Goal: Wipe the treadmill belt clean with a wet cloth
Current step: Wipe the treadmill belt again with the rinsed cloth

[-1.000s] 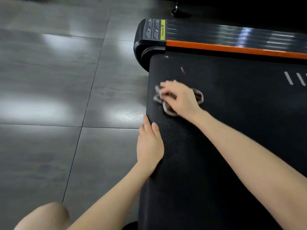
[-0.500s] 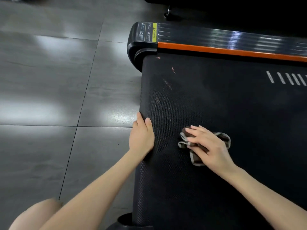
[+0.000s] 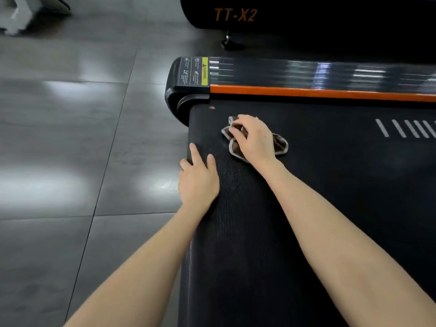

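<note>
The black textured treadmill belt (image 3: 318, 185) fills the right half of the view. A crumpled brown cloth with a pale border (image 3: 279, 145) lies on the belt near its far left corner. My right hand (image 3: 256, 138) presses down on the cloth, its fingers bent over the folds and pointing left. My left hand (image 3: 198, 178) rests on the belt's left edge, thumb on top, the other fingers over the side and partly hidden. A small reddish mark (image 3: 212, 107) sits on the belt by the far corner.
A black side rail with an orange strip (image 3: 318, 92) and a yellow warning label (image 3: 204, 71) borders the belt's far side. Another black machine marked TT-X2 (image 3: 236, 14) stands behind it. Grey floor tiles (image 3: 70, 138) spread to the left.
My right hand slid the cloth toward me across the belt, then pushed it back out to the far left corner. My left hand stayed on the belt's edge.
</note>
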Action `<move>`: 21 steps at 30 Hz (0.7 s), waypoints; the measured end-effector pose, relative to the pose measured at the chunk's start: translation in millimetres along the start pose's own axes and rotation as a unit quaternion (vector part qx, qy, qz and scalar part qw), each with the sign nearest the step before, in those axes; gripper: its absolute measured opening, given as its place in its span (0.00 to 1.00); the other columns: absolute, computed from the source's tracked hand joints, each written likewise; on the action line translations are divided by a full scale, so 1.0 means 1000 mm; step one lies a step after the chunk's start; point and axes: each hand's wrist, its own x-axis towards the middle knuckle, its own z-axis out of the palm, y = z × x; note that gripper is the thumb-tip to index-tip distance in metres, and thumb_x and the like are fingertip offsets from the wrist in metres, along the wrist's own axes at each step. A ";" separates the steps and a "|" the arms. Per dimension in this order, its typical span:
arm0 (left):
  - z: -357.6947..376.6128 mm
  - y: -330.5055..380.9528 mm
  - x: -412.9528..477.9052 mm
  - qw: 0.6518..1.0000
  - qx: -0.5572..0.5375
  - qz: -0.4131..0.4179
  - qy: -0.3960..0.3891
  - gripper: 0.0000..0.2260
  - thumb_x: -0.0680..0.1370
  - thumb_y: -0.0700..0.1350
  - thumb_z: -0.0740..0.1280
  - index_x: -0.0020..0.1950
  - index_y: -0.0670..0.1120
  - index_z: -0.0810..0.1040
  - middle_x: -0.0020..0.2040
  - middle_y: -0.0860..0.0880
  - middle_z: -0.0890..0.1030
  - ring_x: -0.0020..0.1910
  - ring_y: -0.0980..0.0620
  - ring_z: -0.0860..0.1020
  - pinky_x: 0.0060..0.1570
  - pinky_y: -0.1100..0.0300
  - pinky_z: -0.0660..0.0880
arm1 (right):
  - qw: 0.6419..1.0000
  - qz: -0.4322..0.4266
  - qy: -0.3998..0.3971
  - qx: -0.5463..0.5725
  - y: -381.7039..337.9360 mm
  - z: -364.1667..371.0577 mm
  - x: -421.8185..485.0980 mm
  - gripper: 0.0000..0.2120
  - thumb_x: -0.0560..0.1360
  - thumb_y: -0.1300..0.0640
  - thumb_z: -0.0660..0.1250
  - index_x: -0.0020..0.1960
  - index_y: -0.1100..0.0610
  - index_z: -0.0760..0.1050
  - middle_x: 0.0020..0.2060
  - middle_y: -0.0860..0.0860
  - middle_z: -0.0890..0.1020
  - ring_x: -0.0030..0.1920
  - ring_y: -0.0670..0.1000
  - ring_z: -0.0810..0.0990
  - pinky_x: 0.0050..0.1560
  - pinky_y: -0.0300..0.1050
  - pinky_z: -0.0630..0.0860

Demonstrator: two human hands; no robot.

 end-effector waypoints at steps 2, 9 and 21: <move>0.000 0.000 0.001 1.000 -0.003 0.005 0.006 0.26 0.82 0.56 0.49 0.78 0.48 0.48 0.67 0.38 0.65 0.58 0.37 0.71 0.53 0.47 0.68 | 1.000 0.011 0.007 -0.013 -0.003 0.002 0.009 0.10 0.75 0.54 0.68 0.50 0.61 0.79 0.50 0.56 0.82 0.55 0.58 0.78 0.63 0.48 0.64; 0.003 0.000 -0.001 0.999 0.014 0.017 0.032 0.24 0.83 0.52 0.49 0.78 0.46 0.50 0.63 0.37 0.68 0.55 0.36 0.71 0.49 0.48 0.66 | 0.976 -0.191 -0.100 -0.026 0.008 -0.023 -0.057 0.23 0.73 0.45 0.65 0.61 0.61 0.78 0.65 0.59 0.74 0.66 0.60 0.70 0.70 0.50 0.63; 0.000 0.001 -0.002 1.000 0.019 0.014 0.020 0.25 0.83 0.53 0.47 0.78 0.48 0.49 0.64 0.38 0.67 0.55 0.39 0.71 0.48 0.51 0.68 | 0.990 -0.133 -0.039 -0.022 -0.006 0.001 -0.024 0.16 0.73 0.48 0.64 0.55 0.56 0.81 0.53 0.51 0.81 0.43 0.56 0.73 0.46 0.49 0.68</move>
